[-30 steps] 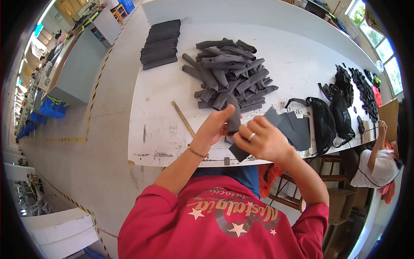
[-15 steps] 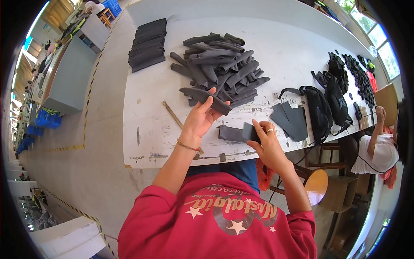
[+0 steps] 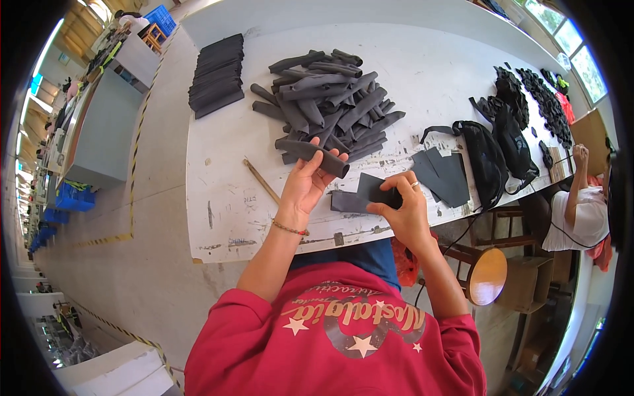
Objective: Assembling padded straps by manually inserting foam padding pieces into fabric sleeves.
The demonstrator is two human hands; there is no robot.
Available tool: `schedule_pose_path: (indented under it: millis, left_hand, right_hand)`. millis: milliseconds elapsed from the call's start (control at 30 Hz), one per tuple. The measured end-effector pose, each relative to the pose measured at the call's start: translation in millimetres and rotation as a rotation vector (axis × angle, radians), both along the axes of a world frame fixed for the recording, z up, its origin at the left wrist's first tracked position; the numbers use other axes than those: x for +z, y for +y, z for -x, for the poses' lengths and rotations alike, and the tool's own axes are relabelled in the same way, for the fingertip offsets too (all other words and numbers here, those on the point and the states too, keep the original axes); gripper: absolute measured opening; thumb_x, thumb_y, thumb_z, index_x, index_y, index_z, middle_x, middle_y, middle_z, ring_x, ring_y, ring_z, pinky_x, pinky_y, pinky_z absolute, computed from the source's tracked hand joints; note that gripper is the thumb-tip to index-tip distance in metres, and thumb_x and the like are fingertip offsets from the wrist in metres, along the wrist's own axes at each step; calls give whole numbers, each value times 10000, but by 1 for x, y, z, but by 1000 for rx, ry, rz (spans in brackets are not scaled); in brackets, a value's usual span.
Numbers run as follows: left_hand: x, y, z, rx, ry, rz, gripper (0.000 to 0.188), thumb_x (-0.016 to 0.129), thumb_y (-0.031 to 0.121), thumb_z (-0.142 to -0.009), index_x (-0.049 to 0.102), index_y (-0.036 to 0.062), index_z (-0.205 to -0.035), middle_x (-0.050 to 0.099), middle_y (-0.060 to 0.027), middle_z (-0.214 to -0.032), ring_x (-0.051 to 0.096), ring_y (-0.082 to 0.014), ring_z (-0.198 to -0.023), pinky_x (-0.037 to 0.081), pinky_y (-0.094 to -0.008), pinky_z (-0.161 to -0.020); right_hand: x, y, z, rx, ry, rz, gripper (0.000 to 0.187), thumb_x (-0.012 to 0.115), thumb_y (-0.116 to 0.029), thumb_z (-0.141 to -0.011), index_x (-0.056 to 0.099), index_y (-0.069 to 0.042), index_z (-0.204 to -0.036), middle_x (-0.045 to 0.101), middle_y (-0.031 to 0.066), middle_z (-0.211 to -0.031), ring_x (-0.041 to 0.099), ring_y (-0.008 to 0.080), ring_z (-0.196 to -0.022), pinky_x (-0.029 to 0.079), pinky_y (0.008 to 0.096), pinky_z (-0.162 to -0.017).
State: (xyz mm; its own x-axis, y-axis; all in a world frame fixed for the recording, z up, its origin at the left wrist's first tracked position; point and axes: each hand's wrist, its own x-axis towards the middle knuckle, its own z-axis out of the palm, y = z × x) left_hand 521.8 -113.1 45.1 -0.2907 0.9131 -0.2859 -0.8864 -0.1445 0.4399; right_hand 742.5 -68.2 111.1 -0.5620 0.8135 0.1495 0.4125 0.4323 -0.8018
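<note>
My left hand [image 3: 301,188] is closed around a dark grey fabric tube [image 3: 333,164], its open end pointing right. Between thumb and fingers of my right hand [image 3: 408,210] is a thin dark grey rectangular piece [image 3: 371,185], tilted up off the table. Under that piece, close to the near edge, lies a flat grey fabric strip [image 3: 346,202]. Just beyond my left hand rises a loose pile of similar grey tubes [image 3: 330,99]. Several flat dark grey pieces [image 3: 444,175] lie fanned out to the right of my right hand.
On the white table [image 3: 264,224] lie a neat stack of dark fabric pieces [image 3: 216,74], a wooden stick [image 3: 261,181], black bags [image 3: 483,165] and heaps of small black parts [image 3: 545,105]. A round stool [image 3: 487,276] stands below; another person [image 3: 578,211] sits at right.
My right hand has moved slightly left and turned, bringing the rectangular piece closer to the tube and showing more of its face. My left hand keeps its hold on the tube.
</note>
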Motion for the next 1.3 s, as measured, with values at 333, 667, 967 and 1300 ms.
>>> schedule_pose_path:
  millis: [333, 667, 967, 1300]
  left_hand:
    - [12, -2, -8, -88, 76, -16, 393, 527, 128, -985, 442, 125, -1368, 584, -203, -1271, 590, -405, -1146, 554, -458, -930]
    - [27, -11, -24, -104, 167, -127, 466, 489, 113, -999, 343, 142, -1440, 540, -230, -1317, 591, -401, -1145, 534, -445, -949]
    - [52, -18, -53, 106, 366, -291, 610, 542, 144, -989, 207, 70, -1493, 593, -201, -1234, 590, -312, -1159, 481, -400, -996]
    - [15, -9, -65, 22, 149, -297, 267, 492, 226, -1017, 578, -1, -1129, 679, -134, -996, 590, -296, -1156, 432, -416, -1035]
  right_hand:
    - [-10, -11, 15, -48, 151, -85, 310, 801, -37, -690, 677, -19, -974, 562, 98, -883, 569, 260, -780, 476, 367, -675]
    - [-14, 0, 26, -43, 108, -839, 253, 745, -11, -687, 666, -44, -925, 522, 45, -780, 547, 253, -749, 445, 374, -683]
    - [-9, -24, 48, -47, 233, -514, 537, 790, -63, -701, 540, -19, -1174, 533, 154, -1067, 535, 361, -941, 449, 442, -806]
    - [-27, -18, 47, 148, 84, -502, 422, 726, -26, -728, 526, -20, -1100, 542, 188, -1071, 537, 392, -976, 453, 467, -833]
